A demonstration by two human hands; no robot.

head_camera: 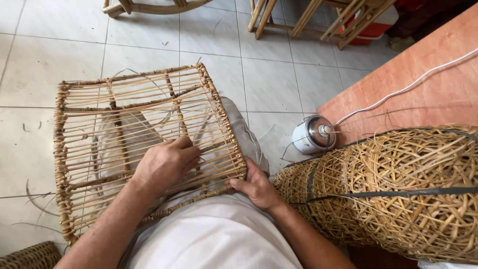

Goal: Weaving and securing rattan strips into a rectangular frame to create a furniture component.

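On a grey tiled floor [279,79], both hands' fingers grip a rattan frame [144,134].

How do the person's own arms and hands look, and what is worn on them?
Both forearms are bare: no sleeves, gloves or bandages show. The left hand and the right hand carry no ring or watch that I can see. The fingers are uncovered. A white garment covers the body below the arms.
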